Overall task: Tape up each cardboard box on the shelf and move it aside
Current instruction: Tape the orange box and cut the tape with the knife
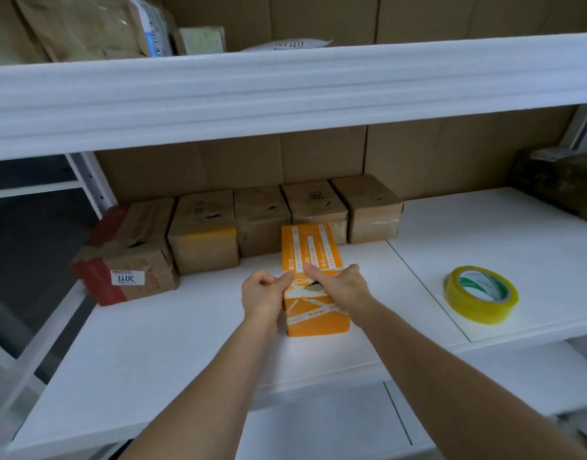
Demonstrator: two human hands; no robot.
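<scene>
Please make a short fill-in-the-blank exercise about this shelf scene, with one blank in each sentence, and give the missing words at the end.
1. Both hands, the left hand and the right hand, hold a box whose colour is ____.
2. The roll of tape lies on the shelf to the ____ of that box.
3. The number of brown boxes in the row at the back, beside the red-edged box, is ____.

Missing words: orange; right; four
</scene>
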